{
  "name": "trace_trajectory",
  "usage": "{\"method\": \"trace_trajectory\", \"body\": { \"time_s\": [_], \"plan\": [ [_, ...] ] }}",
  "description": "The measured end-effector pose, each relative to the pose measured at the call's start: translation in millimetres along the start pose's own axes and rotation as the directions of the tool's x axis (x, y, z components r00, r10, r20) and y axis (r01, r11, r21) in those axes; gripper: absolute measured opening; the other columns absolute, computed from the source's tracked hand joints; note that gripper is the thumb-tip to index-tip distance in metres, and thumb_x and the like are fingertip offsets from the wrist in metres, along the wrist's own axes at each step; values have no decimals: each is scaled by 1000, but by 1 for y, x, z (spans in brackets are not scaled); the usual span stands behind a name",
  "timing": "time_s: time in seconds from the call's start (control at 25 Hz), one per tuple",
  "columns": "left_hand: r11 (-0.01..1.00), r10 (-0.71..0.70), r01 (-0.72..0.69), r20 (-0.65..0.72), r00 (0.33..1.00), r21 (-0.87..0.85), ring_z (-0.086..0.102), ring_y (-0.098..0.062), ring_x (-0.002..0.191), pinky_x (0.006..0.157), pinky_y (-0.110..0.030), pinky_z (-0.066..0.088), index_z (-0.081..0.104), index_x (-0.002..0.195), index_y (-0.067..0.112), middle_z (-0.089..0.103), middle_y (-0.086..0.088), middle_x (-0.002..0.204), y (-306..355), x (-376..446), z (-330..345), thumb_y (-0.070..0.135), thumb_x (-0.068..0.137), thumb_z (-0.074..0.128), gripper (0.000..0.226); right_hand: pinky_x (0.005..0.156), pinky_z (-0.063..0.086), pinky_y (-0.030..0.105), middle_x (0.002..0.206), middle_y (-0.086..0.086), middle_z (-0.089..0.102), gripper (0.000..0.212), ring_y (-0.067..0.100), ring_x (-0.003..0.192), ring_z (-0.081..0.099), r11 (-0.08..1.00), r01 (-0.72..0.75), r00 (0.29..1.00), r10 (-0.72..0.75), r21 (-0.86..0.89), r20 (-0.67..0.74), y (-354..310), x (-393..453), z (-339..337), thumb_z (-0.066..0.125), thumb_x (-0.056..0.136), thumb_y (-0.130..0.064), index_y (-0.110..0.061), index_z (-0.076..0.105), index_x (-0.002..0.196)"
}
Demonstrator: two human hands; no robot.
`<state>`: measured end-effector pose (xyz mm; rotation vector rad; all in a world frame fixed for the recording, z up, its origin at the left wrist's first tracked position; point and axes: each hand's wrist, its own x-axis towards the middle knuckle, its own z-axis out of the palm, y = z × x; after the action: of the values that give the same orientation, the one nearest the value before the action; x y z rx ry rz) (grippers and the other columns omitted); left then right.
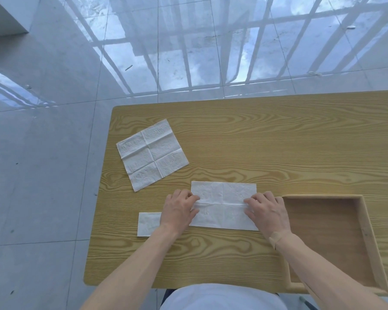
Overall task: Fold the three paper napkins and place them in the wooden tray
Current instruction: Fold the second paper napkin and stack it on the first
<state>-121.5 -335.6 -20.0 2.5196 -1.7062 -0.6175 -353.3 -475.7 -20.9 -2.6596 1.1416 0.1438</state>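
Middle napkin (224,205) lies between the two hands, near the front-centre of the bench (278,142). Left hand (179,210) sits on its left end, right hand (268,212) on its right end. Fingers of both hands are bent onto the paper along a raised horizontal crease; they appear to pinch the fold at each end, palms down.

Appearance: white embossed paper, a rectangle crossed by one vertical crease at centre and the horizontal ridge at mid-height. Long axis runs left-right, parallel to the bench's front edge; the far long edge lies flat.

Folded napkin (148,224): a narrow white strip just left of the middle one, partly hidden under the left wrist. Long axis also left-right.

Open napkin (152,155): fully unfolded square with a creased grid, towards the far-left corner of the bench, well apart from both hands. It is rotated, one corner pointing to the front edge.

Wooden tray (365,231): at the front-right corner of the bench, just beside the right hand, its near left wall crossed by the right forearm. No napkin in it.

Glossy tiled floor (54,175) beyond the bench.
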Motion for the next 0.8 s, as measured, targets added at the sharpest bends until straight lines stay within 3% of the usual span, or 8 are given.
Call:
{"method": "trace_trajectory", "body": {
  "time_s": [0.28,0.56,0.8],
  "plan": [
    [998,33,-33,-1,999,54,49,-20,103,84,-29,36,61,112,27,58,6,107,6,10,2,31,97,56,17,72,40,38,81,-6,68,11,25,84,55,998,-37,997,34,43,68,0,5,2,73,81,-25,-26,72,92],
    [999,47,-47,-11,999,15,48,-21,98,75,-28,36,62,99,21,54,3,102,5,18,2,24,95,57,7,69,38,37,78,-4,66,5,26,83,55,993,-44,996,36,106,79,2,8,-4,77,78,-23,-23,72,80],
    [993,105,-104,18,994,-51,48,-20,104,86,-35,41,63,112,24,55,4,113,0,22,-1,36,90,61,25,75,36,34,87,-7,65,4,22,92,53,992,-43,994,31,121,104,6,10,-10,67,86,-29,-26,70,86]
  ]
}}
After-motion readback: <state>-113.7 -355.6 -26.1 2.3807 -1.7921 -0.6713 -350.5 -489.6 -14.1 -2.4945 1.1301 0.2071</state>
